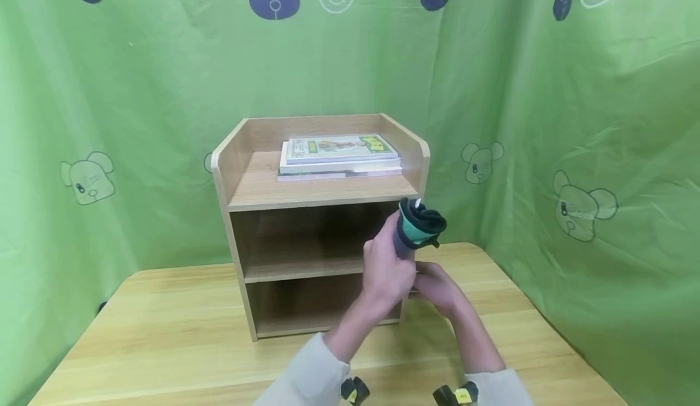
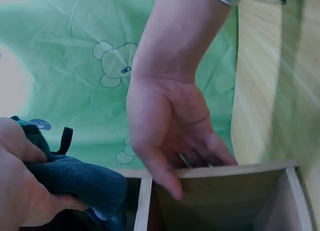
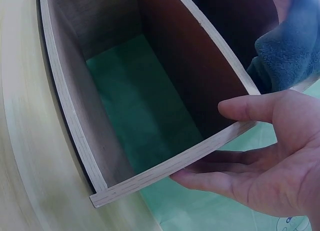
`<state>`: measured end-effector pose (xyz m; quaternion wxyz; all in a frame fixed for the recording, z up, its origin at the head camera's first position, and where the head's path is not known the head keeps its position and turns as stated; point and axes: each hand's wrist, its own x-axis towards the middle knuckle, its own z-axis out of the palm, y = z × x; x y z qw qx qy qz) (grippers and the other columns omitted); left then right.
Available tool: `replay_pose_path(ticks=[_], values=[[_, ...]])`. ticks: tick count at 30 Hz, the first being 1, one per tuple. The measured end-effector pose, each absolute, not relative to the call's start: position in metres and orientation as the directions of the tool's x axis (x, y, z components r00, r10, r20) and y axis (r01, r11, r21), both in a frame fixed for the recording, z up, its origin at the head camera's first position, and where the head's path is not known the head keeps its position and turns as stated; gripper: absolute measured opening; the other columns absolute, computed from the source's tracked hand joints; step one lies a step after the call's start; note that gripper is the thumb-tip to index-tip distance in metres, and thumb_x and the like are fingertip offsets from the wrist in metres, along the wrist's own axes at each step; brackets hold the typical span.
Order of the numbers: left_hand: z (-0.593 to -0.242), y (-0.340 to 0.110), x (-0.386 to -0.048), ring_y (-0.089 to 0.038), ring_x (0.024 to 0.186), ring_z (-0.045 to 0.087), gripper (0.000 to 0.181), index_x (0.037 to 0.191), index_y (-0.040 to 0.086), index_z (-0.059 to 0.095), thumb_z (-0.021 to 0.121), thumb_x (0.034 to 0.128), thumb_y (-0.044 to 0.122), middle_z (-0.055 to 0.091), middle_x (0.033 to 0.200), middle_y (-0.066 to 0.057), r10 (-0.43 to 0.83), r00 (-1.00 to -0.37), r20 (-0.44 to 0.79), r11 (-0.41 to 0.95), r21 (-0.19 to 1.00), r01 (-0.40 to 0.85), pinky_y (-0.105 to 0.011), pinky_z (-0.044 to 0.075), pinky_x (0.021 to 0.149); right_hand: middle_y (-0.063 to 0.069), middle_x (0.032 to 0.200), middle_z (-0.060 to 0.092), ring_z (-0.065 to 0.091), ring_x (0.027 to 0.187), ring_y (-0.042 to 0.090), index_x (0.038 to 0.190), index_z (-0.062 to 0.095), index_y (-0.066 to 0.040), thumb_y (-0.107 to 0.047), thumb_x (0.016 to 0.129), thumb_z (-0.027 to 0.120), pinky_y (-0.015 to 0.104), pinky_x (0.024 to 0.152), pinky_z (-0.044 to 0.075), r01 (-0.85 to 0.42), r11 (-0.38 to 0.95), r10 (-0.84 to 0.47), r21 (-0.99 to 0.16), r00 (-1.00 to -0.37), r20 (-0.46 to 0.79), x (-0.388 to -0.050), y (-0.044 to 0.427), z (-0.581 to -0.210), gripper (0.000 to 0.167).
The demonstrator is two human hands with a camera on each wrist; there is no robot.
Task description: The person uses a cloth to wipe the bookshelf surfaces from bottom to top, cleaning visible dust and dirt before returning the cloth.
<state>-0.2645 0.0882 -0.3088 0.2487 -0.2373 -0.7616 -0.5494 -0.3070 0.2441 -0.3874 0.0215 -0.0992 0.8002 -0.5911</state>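
Head view: on the table (image 1: 137, 333), a wooden shelf unit (image 1: 257, 190) stands, probably stiff and heavy, best steadied at its side panel (image 3: 170, 165), which the right hand (image 1: 437, 285) pinches. The left hand (image 1: 385, 272) grips a bunched dark cloth (image 1: 417, 231) before the unit's right side; it should prove soft and light, best held mid-bunch.

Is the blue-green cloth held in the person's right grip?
No, the left grip holds the cloth, while the right grip holds an edge of the shelf unit.
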Motion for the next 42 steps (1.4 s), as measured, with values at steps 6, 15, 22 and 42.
replay_pose_path(ticks=[6,15,22,42], values=[[-0.308,0.08,-0.275,-0.025,0.099,0.07,0.074,0.138,0.014,0.056,0.073,0.0718,-0.015,0.073,0.116,-0.008,0.171,-0.693,0.701,0.44,0.575,0.69,-0.038,0.058,0.093,0.023,0.117,0.068,0.068,0.1,0.025,0.132,0.053,0.017,-0.009,0.1,0.054,0.048,0.094,0.057,-0.117,0.294,-0.184,-0.949,-0.981,0.064,-0.306,0.24,-0.385,0.042],[-0.32,0.073,-0.28,-0.026,0.106,0.069,0.066,0.134,0.016,0.061,0.073,0.0758,-0.013,0.073,0.119,-0.007,0.261,-0.748,0.61,0.559,0.537,0.632,-0.043,0.056,0.097,0.027,0.128,0.06,0.063,0.11,0.03,0.141,0.048,0.01,-0.01,0.1,0.055,0.049,0.09,0.057,-0.115,0.309,-0.178,-0.944,-0.982,0.061,-0.305,0.24,-0.388,0.047],[-0.324,0.064,-0.28,-0.026,0.112,0.067,0.054,0.128,0.016,0.069,0.073,0.0783,-0.007,0.072,0.121,-0.007,0.36,-0.746,0.561,0.705,0.36,0.611,-0.047,0.055,0.097,0.019,0.109,0.068,0.066,0.099,0.027,0.12,0.061,0.014,-0.009,0.092,0.063,0.047,0.086,0.059,-0.115,0.317,-0.135,-0.941,-0.988,0.075,-0.303,0.24,-0.388,0.036],[-0.332,0.049,-0.288,-0.031,0.136,0.055,0.056,0.124,0.02,0.072,0.076,0.0749,-0.005,0.065,0.138,-0.008,0.488,-0.686,0.539,0.717,0.2,0.667,-0.064,0.047,0.103,0.005,0.083,0.062,0.06,0.075,0.016,0.095,0.064,0.006,0.003,0.081,0.056,0.035,0.072,0.057,-0.105,0.301,-0.113,-0.948,-0.991,0.074,-0.306,0.242,-0.388,0.017]])
